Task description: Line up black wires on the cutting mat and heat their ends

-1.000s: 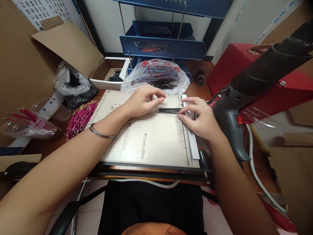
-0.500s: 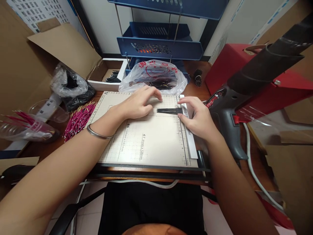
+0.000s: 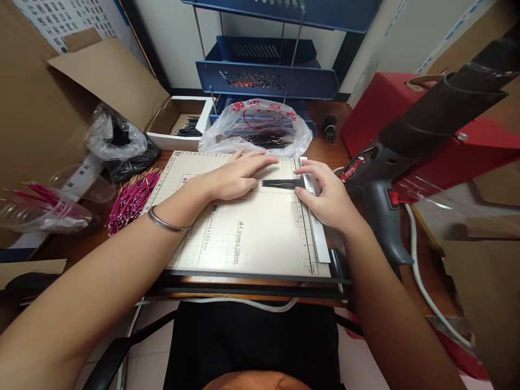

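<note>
Bundle of thin black rods (image 3: 278,183): lies toward the far right of the printed board (image 3: 268,233). Left hand (image 3: 235,176): grip spread, just left. Right hand (image 3: 328,195): at right end; whether pinching, cannot tell.

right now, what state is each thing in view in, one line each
black rods, bunched together on the board
printed board, lying flat
left hand, open, thumb near the rods' left ends
right hand, fingers around the rods' right end, grip unclear
white box, open
plastic bag, crumpled
pink sticks, loosely heaped
plastic cup, holding more pink sticks
small black bundle, banded
grey tool, on or off unclear
</note>
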### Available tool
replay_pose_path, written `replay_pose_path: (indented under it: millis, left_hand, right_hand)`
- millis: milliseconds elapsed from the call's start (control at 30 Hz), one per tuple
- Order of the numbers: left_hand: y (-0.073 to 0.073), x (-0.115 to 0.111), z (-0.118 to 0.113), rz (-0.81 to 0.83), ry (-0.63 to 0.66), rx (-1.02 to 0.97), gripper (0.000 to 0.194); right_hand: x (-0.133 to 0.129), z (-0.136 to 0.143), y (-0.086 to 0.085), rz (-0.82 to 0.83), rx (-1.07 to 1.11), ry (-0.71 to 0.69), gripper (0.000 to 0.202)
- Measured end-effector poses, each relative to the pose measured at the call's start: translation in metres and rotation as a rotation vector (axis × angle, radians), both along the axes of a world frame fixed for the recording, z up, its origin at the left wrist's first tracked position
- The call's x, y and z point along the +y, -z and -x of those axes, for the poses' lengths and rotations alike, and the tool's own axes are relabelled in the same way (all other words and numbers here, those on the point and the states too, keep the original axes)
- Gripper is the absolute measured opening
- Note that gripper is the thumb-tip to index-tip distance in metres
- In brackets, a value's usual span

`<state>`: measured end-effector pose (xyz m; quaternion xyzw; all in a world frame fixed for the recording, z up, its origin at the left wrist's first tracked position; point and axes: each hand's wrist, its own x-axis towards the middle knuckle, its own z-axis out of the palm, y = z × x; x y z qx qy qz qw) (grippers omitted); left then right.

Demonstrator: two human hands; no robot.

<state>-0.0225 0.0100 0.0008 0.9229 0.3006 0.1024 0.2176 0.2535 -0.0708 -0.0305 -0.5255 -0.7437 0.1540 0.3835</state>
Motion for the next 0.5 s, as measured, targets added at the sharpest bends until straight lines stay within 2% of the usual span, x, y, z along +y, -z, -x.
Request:
replay_pose_path:
  millis: [167, 500]
  left_hand:
    - [-0.0073, -0.0093, -0.0095, 0.012, -0.009, 0.058, 0.068]
    - [0.0009, -0.0064, -0.0092, -0.044, -0.025, 0.000, 0.067]
  right_hand:
    - [-0.0019, 0.0009, -0.0026, 0.091, 0.018, -0.017, 0.034]
    - [-0.0030, 0.0032, -0.0063, 0.150, 0.020, 0.000, 0.036]
